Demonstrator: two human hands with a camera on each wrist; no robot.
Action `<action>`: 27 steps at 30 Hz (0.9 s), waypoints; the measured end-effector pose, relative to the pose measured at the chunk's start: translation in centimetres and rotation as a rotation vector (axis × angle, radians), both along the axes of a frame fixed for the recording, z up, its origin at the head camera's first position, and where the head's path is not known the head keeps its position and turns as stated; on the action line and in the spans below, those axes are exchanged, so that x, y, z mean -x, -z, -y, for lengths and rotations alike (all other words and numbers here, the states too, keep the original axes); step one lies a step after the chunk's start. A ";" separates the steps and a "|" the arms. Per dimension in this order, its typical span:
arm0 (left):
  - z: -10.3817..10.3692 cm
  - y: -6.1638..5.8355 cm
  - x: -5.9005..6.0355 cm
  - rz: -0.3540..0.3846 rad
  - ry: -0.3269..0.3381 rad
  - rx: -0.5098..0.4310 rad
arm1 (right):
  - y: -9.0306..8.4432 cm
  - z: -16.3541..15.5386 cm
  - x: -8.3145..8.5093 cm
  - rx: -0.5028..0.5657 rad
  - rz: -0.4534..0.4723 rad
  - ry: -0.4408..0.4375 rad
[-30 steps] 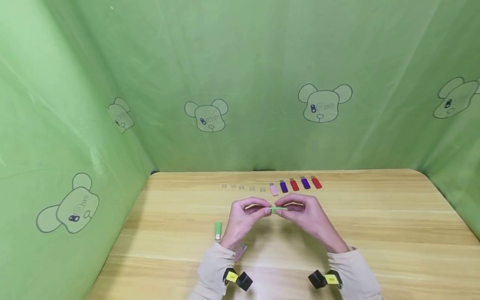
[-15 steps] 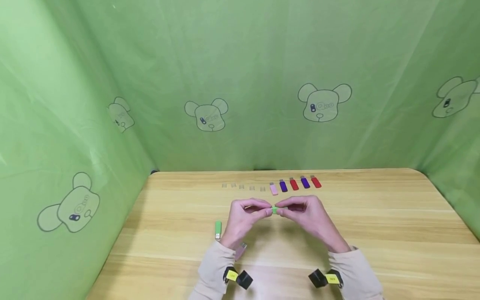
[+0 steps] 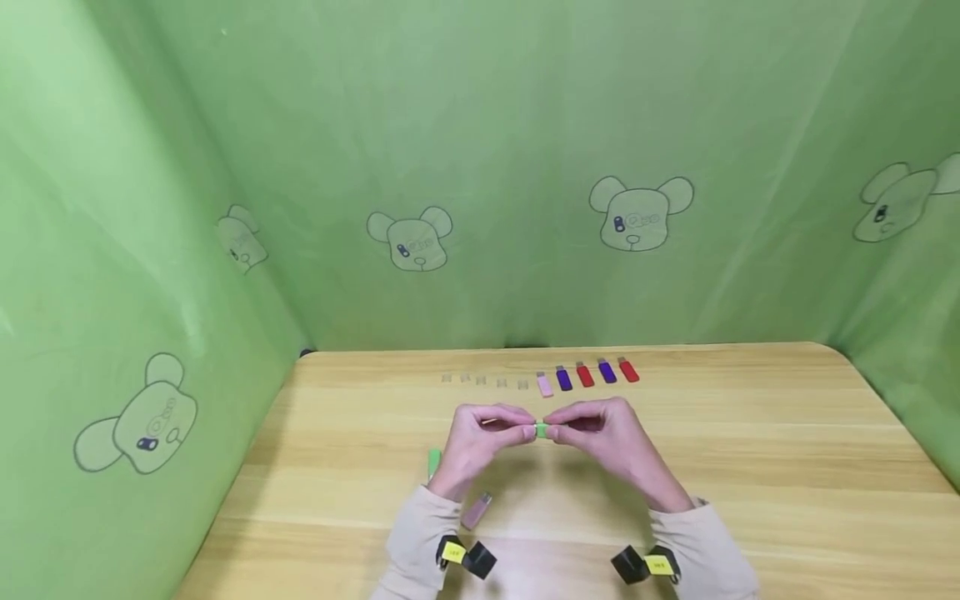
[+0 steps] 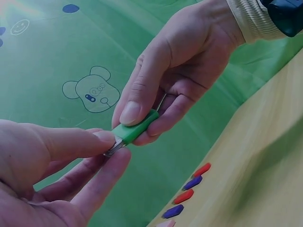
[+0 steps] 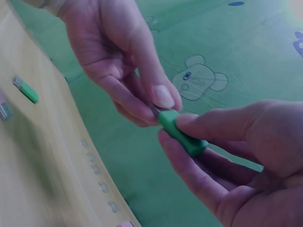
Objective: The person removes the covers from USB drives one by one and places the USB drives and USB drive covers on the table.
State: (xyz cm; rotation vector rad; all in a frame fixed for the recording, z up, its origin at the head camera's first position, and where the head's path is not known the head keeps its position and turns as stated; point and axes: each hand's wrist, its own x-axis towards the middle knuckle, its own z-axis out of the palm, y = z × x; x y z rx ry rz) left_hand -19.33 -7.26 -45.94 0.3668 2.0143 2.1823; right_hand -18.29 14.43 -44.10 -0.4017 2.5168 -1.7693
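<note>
Green USB stick (image 3: 542, 430) held in the air above the middle of the table (image 3: 750, 467), pinched from both ends. Right hand (image 3: 600, 437) gripping the plastic body between thumb and curled fingers; left hand (image 3: 480, 437) pinching the metal plug end, or a clear cap over it: cannot tell which. Now far less green showing between the fingertips than a second ago, hands closer together, so probably a cap pressed home over the plug. Also dropped a little toward the near edge since then. Along the far edge, clear caps (image 3: 483, 381) beside a row of capped sticks (image 3: 585, 375); near the left sleeve, another green stick (image 3: 433, 460) and a pink stick (image 3: 477, 509).
</note>
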 end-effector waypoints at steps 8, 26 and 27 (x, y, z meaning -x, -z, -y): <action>0.5 0.2 0.1 0.008 0.003 -0.023 | 0.3 0.5 -0.1 0.041 0.029 0.003; 1.2 0.1 0.0 0.053 0.043 0.036 | 0.7 0.3 -0.2 0.058 0.082 -0.027; 1.1 0.2 0.1 0.049 0.039 0.035 | 0.8 0.4 -0.3 0.065 0.078 -0.021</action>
